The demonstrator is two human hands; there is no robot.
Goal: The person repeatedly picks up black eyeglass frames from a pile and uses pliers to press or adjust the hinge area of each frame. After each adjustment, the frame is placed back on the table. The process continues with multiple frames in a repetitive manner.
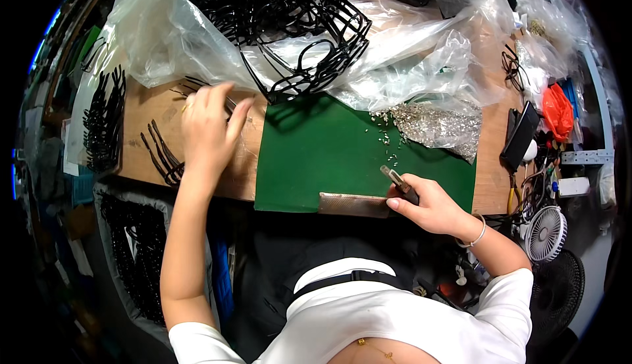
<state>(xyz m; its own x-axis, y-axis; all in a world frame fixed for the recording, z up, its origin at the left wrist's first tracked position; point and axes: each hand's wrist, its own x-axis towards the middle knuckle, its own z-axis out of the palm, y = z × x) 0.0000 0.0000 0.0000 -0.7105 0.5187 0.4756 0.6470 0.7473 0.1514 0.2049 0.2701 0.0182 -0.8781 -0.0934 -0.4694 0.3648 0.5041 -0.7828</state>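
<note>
My left hand (209, 123) is over the wooden table at the left, thumb apart from the fingers. Beneath and beyond its fingers are thin black glasses parts (194, 83), partly hidden, and I cannot make out anything held. In my right hand (428, 206) is a small hand tool (401, 185) with a metal tip and dark handle; its exact kind is unclear. The tip points away from me over the green mat (316, 153). Beside that hand, a flat metal-edged block (352, 204) lies along the mat's front edge.
Black glasses frames (289, 41) pile up on clear plastic at the back. Small metal pieces (438, 127) spill from a bag onto the mat. More black frames (104, 120) stand stacked at far left. A phone (520, 137) and a white fan (546, 233) are at right.
</note>
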